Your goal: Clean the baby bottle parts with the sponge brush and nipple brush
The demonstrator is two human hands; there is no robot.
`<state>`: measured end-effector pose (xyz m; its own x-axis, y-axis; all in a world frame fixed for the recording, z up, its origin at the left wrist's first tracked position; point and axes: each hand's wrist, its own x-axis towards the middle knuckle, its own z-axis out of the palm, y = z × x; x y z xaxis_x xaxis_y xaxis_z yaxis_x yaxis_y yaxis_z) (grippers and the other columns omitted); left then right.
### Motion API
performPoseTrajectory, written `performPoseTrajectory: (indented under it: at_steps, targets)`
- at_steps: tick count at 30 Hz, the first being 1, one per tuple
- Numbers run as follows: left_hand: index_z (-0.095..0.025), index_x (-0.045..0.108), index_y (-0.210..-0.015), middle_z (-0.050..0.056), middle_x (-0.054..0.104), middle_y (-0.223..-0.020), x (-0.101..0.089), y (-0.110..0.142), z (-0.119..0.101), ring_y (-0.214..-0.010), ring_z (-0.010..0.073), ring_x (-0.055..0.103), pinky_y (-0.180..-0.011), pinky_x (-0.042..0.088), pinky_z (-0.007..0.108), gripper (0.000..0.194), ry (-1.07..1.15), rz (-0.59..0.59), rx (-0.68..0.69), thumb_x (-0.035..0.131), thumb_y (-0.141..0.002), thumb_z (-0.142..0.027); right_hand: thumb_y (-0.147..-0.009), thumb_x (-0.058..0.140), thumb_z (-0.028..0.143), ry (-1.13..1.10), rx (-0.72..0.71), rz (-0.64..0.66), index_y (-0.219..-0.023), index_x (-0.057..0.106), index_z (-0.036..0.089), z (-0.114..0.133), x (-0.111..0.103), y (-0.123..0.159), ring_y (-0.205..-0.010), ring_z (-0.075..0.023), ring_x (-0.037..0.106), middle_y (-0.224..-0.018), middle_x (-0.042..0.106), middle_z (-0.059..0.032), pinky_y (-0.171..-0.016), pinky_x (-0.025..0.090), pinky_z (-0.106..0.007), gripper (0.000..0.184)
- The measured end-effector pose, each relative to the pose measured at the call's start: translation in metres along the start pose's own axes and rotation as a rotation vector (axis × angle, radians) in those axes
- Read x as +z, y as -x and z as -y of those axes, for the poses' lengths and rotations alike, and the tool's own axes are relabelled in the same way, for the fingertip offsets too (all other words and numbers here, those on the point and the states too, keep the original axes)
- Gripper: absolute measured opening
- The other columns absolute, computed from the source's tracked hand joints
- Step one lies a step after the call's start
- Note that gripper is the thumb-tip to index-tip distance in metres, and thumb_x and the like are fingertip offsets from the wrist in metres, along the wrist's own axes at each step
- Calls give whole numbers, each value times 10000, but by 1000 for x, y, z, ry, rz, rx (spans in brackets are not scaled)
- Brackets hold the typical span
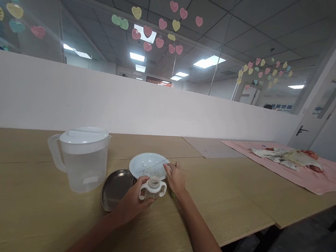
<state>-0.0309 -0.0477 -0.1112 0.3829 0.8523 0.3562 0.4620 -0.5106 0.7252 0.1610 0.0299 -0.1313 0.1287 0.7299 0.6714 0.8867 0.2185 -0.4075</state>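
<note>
My left hand (135, 197) is closed around a small clear baby bottle (152, 192) with two white side handles and an uncapped neck. The bottle is upright, just in front of a pale blue-white bowl (137, 160). At the bowl's right rim is my right hand (176, 178), its fingers pinched together; what they hold, if anything, I cannot make out. A thin rod (154, 165) slants across the bowl and ends near those fingertips. Some clear item lies in the bowl, too faint to name. Left of the bottle sits a metal tray (117, 190), partly behind my left hand.
A lidded clear plastic pitcher (86, 166) stands left of the tray. Something small and green (173, 195) shows beneath my right wrist. A pink cloth (322, 180) at the far right bears a baby doll (300, 158) in light clothing. A white wall (157, 113) runs behind the table.
</note>
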Motion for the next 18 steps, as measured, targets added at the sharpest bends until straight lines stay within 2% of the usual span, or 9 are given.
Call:
performPoseTrajectory:
  at_steps: [6,8,10,13,15,18]
  targets:
    - [-205,393,-1179,80,530,-1138,-6,-1,2,-1019,228,502,-850,400,341,513,-61,-10,60,567,-723,-363,-842,378,319,-268,40,-34,-1071,587,199,-2,2,-3,-843,-174,510,-921,512,-69,-764,396,-272,332]
    - [-209,387,-1181,79,532,-1122,-11,-4,5,-1013,224,506,-844,402,338,484,-130,-107,78,528,-757,-397,-828,391,296,-385,26,-45,-1104,561,184,-5,5,-5,-875,-172,507,-960,512,-74,-797,402,-278,342]
    - [-209,409,-1136,81,525,-1119,-21,-7,9,-1041,226,489,-882,378,352,395,-241,-318,129,483,-791,-387,-821,400,298,-457,24,-50,-1135,534,171,-8,8,-7,-870,-171,515,-986,520,-81,-793,413,-284,365]
    - [-186,438,-1043,101,485,-1152,-43,-9,16,-1127,258,416,-977,274,407,302,-465,-761,193,481,-792,-350,-831,387,322,-478,6,-60,-1147,523,166,-9,9,-7,-929,-185,519,-1047,550,-92,-830,401,-306,377]
    - [-155,425,-1056,128,418,-1211,-60,-8,21,-1175,286,352,-1005,212,437,356,-596,-1000,181,513,-770,-347,-842,376,336,-473,-18,-57,-1143,523,172,-8,9,-6,-991,-192,509,-1095,563,-88,-866,380,-313,373]
    - [-103,322,-1184,170,277,-1292,-82,-5,24,-1226,303,255,-1010,196,439,575,-649,-1185,99,557,-738,-380,-836,389,347,-414,-17,-3,-1115,535,192,-5,8,-4,-959,-191,536,-1058,600,-66,-835,390,-301,350]
